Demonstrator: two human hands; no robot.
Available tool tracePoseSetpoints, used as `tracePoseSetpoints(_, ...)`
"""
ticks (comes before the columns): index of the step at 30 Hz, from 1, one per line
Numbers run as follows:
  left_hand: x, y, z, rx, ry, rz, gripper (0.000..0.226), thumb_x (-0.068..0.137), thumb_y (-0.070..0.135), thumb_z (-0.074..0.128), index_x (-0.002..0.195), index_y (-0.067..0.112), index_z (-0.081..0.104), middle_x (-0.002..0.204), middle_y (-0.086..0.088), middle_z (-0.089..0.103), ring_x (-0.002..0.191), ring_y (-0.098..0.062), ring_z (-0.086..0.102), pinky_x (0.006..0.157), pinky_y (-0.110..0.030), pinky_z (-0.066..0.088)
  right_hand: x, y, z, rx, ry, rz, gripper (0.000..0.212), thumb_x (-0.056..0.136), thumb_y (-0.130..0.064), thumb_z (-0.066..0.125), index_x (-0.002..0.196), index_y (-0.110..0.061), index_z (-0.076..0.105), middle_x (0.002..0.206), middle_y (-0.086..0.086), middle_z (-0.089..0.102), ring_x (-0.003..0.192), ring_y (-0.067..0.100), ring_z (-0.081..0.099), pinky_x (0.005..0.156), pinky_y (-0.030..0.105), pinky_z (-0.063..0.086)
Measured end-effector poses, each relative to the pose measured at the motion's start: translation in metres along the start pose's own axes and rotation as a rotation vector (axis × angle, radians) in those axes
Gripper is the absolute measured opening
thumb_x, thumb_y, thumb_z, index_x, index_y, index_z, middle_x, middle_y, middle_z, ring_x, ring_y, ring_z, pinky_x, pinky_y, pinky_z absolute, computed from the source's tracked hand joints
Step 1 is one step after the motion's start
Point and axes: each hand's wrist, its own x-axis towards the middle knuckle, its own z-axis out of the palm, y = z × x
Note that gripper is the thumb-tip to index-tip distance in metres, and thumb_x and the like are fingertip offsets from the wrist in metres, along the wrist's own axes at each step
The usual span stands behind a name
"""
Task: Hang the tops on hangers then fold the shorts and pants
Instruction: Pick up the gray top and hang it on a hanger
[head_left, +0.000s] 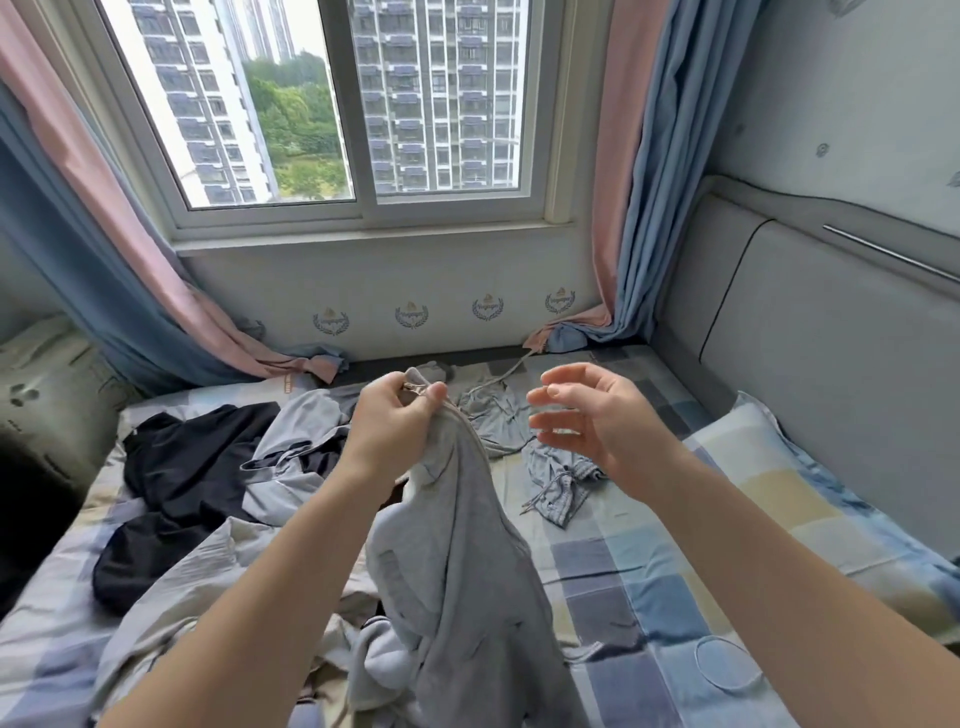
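My left fingers (426, 400) are curled tight on the grey top (457, 545) and a bit of metal (414, 387), maybe a hanger hook. The top hangs down onto the bed (649, 571). My right hand (592, 415) is open and holds nothing. I think I am hanging this top. Next, the right hand should pull the loose cloth straight. There is room on the right; black clothes (171, 467) crowd the left.

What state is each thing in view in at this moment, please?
Left hand: holds the grey garment by its top edge.
Right hand: open, holding nothing.
Grey garment: lifted, hanging bunched.
Black garment: crumpled on the bed.
Grey shorts: unfolded, crumpled on the bed.
Window: shut.
Curtains: pulled aside.
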Motion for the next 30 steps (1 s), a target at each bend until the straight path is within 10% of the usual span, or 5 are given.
tracePoseSetpoints(9,-0.007,0.047,-0.005,-0.256,0.021,0.034,0.019,0.097,0.017,0.065,0.079,0.012,0.065,0.071,-0.001,0.064,0.065,-0.014,0.06,0.065,-0.032,0.05,-0.015,0.049,0.044,-0.428,-0.249,-0.09,0.038,0.087,-0.023,0.077,0.119,-0.018,0.058,0.115,-0.003,0.069,0.102,0.005,0.068,0.083,0.023,0.057)
tracePoseSetpoints(15,-0.008,0.069,-0.007,-0.463,0.044,-0.017,0.015,0.099,0.016,0.062,0.088,0.008,0.065,0.073,-0.001,0.068,0.066,-0.012,0.066,0.064,-0.027,0.056,-0.01,0.116,0.066,-0.851,-0.207,-0.002,0.017,0.083,-0.044,0.063,0.083,-0.027,0.063,0.075,-0.009,0.065,0.071,0.01,0.06,0.064,0.031,0.044)
tracePoseSetpoints(21,0.007,0.048,-0.026,-0.57,0.118,-0.128,0.009,0.102,0.016,0.057,0.098,0.015,0.064,0.093,-0.006,0.068,0.081,-0.018,0.064,0.069,-0.032,0.055,0.005,0.121,0.035,-0.705,-0.077,0.03,0.021,0.1,-0.023,0.056,0.095,-0.01,0.071,0.084,0.016,0.071,0.072,0.027,0.062,0.066,0.049,0.051)
tracePoseSetpoints(25,-0.002,0.002,-0.025,-0.493,-0.164,-0.236,0.031,0.095,0.015,0.065,0.124,0.026,0.059,0.115,-0.006,0.066,0.091,-0.022,0.065,0.075,-0.034,0.054,0.012,0.087,0.016,-0.597,0.008,-0.04,0.022,0.102,-0.016,0.055,0.089,-0.002,0.067,0.069,0.007,0.052,0.065,0.021,0.044,0.058,0.038,0.034)
tracePoseSetpoints(30,-0.029,-0.047,0.006,-0.143,-0.394,-0.283,0.064,0.082,0.026,0.081,0.139,0.021,0.052,0.121,-0.006,0.064,0.097,-0.015,0.065,0.079,-0.028,0.051,0.014,0.054,0.012,-0.365,0.101,-0.052,0.027,0.104,-0.021,0.053,0.096,-0.001,0.07,0.08,0.005,0.066,0.075,0.017,0.059,0.065,0.033,0.05)
